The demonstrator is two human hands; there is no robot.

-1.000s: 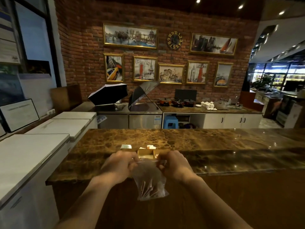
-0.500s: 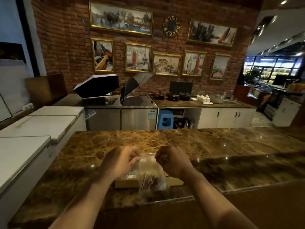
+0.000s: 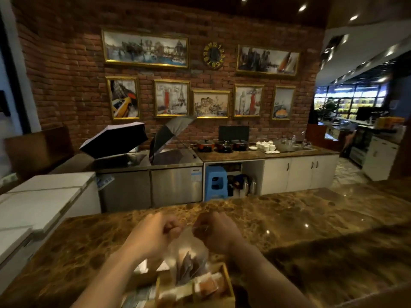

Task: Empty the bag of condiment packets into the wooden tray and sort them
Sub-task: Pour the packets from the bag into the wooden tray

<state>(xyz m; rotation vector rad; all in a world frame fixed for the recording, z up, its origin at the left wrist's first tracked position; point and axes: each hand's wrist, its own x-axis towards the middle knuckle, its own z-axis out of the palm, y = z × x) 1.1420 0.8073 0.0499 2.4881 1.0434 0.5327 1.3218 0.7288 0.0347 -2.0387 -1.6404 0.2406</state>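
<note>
Bag point(image 3: 189, 258) of condiment packets: clear plastic, hanging upright in the air directly above the wooden tray point(image 3: 228, 283), at the near edge of the marble counter point(image 3: 311, 218). Contents: several dark brown packets point(image 3: 185, 268) settled at the bottom, count not legible through blur.

Left hand point(image 3: 153, 236): closed in a pinch on the bag's top edge, left side. Right hand point(image 3: 216, 233): closed likewise on the top edge, right side. The 2 hands sit close together with the mouth of the bag between them; judged purpose, pulling the seal apart so the bag can be tipped out. Whether the mouth is open yet cannot be told.

Wooden tray: divided into compartments, resting on the counter below the bag. Some compartments already hold pale and tan packets point(image 3: 208, 285); kinds not distinguishable. Holding the bag over the tray looks intended to make anything that falls land inside it.

Task status, judged: opening stage; emptying and sorting not yet done.

Background: brick wall with framed pictures point(image 3: 144, 48), far side, not involved.
</note>
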